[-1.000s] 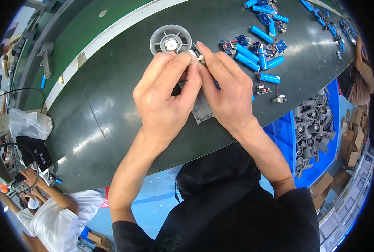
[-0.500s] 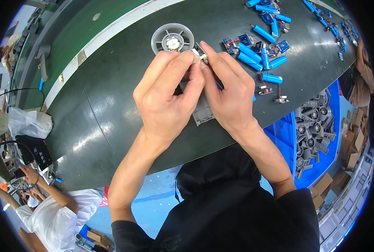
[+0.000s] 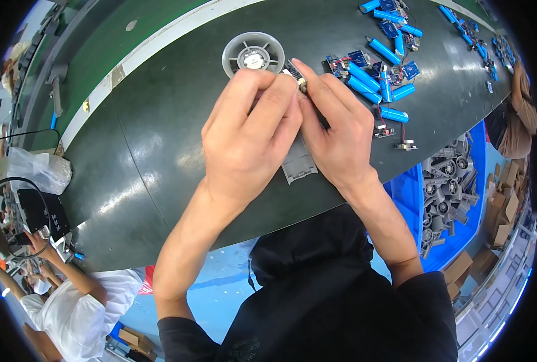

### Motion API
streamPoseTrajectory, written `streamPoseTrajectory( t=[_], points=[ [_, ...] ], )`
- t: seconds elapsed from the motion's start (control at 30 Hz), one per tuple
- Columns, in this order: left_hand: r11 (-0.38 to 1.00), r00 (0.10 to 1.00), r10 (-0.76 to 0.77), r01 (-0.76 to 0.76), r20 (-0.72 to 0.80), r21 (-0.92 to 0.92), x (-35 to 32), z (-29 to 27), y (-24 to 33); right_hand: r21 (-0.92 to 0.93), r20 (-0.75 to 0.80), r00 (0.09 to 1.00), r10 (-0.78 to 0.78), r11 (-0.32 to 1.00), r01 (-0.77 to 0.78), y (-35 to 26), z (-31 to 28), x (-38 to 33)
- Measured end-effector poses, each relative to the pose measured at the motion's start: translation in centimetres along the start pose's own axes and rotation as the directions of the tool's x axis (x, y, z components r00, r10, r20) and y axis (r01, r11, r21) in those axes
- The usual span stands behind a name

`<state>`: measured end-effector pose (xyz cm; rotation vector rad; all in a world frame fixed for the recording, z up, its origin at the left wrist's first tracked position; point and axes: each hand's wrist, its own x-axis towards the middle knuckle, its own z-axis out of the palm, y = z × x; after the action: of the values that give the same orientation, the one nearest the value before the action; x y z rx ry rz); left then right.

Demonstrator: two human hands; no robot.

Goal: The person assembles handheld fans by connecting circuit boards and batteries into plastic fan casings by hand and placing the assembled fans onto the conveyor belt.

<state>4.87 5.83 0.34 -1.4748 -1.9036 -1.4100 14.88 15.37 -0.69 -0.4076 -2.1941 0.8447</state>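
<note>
Both hands meet over the table beside a grey plastic fan housing [image 3: 280, 47] with a round spoked ring and a white-topped hub. My right hand [image 3: 342, 133] pinches a small circuit board [image 3: 295, 73] between thumb and index finger, just right of the ring. Closed at the board's near end, my left hand [image 3: 244, 136] has its thumb and fingertips pressed together; whatever they grip is hidden. Below the hands shows the housing's grey trough-shaped handle [image 3: 300, 169], lying on the table. The hands cover the part between ring and handle.
Blue cylindrical batteries [image 3: 365, 78] wired to small boards lie in a cluster at right, with more farther off. A blue bin [image 3: 404, 202] of grey housings stands at the table's right edge. Co-workers sit at lower left [image 3: 78, 308] and far right [image 3: 518, 114].
The whole view has shifted slightly. My left fingers have changed position a little at the board's near end, while the right hand keeps its pinch on the board.
</note>
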Motion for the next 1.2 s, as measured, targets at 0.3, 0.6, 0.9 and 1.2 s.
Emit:
streamPoseTrajectory(
  t=[0.3,0.6,0.9,1.2],
  points=[
    [0.998,0.998,0.050,-0.052,0.044,0.038,-0.3,-0.2,-0.3,-0.014,0.036,0.999,0.015,1.000,-0.014,0.0,0.1,-0.1],
    [0.990,0.995,0.096,-0.097,0.018,0.106,-0.3,-0.1,-0.6,0.033,-0.017,1.000,0.008,0.999,-0.008,0.1,0.5,-0.3],
    [0.979,0.983,0.171,-0.177,0.066,0.097,-0.5,0.0,-1.2,0.011,0.017,0.999,-0.037,0.999,0.036,0.4,0.3,-0.2],
    [0.968,0.974,0.213,-0.221,0.082,0.119,-0.4,-0.2,-1.3,0.004,0.036,0.997,-0.061,0.998,0.061,0.4,0.2,-0.2]
  ],
)
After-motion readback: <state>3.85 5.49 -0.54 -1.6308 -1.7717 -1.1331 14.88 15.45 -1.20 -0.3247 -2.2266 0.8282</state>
